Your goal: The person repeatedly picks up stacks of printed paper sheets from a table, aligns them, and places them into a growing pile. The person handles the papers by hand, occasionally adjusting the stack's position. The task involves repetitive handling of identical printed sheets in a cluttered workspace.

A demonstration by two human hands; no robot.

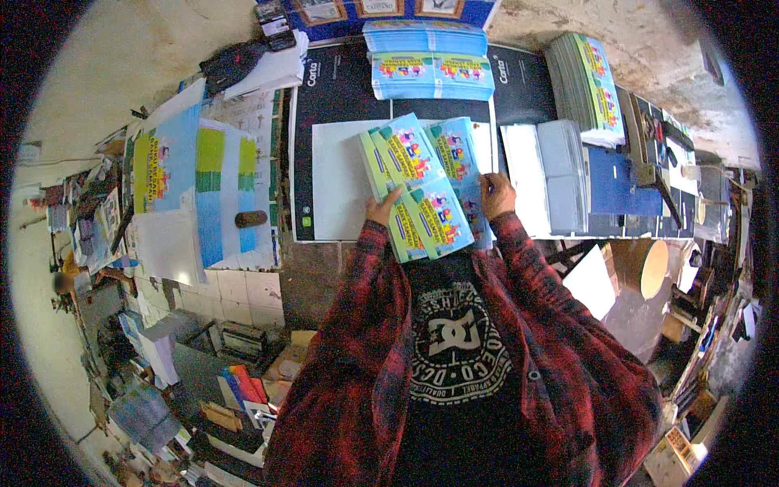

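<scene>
My left hand [383,206] grips the left edge of a few printed cover sheets [422,191], green, yellow and blue with colourful cartoon figures. They lie fanned and tilted in front of my chest. Partly under them, to the right, is another blue printed sheet [456,150]. At that sheet's right edge my right hand [497,197] is closed, its fingers curled; a small dark spot shows between them, too small to name. Under the sheets lies a large white board [334,162] on the black tabletop [341,105].
Stacks of the same prints stand at the back [432,75] and back right [588,89]. Right of the board are white paper piles [561,174]. On the left table, a dark oblong object [251,219] rests on printed sheets [209,191]. A phone [276,28] is at the back left.
</scene>
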